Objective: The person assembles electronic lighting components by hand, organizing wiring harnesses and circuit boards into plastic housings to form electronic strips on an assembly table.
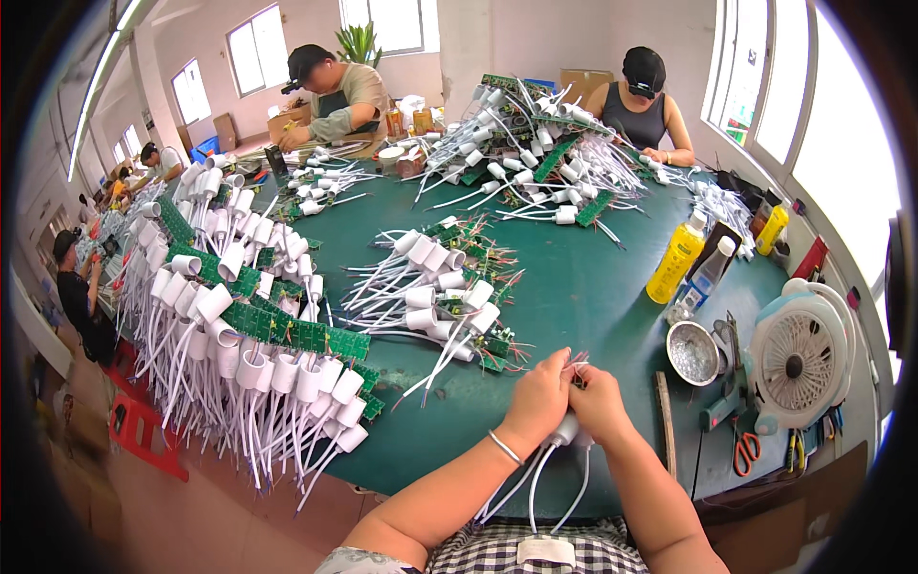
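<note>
My left hand (538, 390) and my right hand (599, 397) meet over the near edge of the table, fingers closed in a pinch. Thin reddish wires (579, 360) stick out between the fingertips. White plastic sleeves (566, 430) sit just below my hands, and white cables (534, 488) trail from them toward my checked apron (478, 550). My fingers hide how the wires join. Left of my hands lies a small pile of white sleeves (421, 297) on green circuit boards, with cables and thin wires spreading out.
A large heap of white sleeves on green boards (296, 330) covers the table's left side; another heap (545, 143) stands at the back. To the right are a yellow bottle (677, 258), a metal bowl (692, 352), a soldering iron stand, orange-handled scissors (746, 453) and a fan (798, 364). Two people work opposite.
</note>
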Motion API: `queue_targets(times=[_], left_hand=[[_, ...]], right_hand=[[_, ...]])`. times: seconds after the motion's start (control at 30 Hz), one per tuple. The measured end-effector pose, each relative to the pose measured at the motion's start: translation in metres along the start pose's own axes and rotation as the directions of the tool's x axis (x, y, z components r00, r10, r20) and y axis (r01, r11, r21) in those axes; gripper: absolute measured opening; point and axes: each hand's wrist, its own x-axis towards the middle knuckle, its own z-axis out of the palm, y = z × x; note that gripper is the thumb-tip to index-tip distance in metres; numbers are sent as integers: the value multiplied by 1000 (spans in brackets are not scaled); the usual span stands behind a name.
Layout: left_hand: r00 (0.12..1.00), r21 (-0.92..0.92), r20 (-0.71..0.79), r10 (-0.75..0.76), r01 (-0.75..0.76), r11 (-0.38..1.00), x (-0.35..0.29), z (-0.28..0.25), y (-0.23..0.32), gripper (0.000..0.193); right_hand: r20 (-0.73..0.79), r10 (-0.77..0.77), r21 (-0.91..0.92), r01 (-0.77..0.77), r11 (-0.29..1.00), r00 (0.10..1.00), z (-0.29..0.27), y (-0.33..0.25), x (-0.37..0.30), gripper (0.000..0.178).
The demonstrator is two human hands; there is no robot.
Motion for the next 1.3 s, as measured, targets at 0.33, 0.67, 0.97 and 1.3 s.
queue_targets(times=[0.33,0.67,0.97,1.3], left_hand=[[942,430,113,316,-334,839,93,-106,51,46],[972,850,134,194,-213,481,171,-145,-81,62],[959,757,-147,241,-48,651,166,-160,-73,68],[788,833,-527,319,404,378,106,-453,5,30]], right_hand=[[76,-98,795,-1,607,992,39,-108,44,18],[-410,-23,-202,-66,977,912,142,-78,174,51],[-432,-325,-236,242,941,842,104,-81,133,46],[-132,-380,-199,351,915,915,75,-56,74,25]])
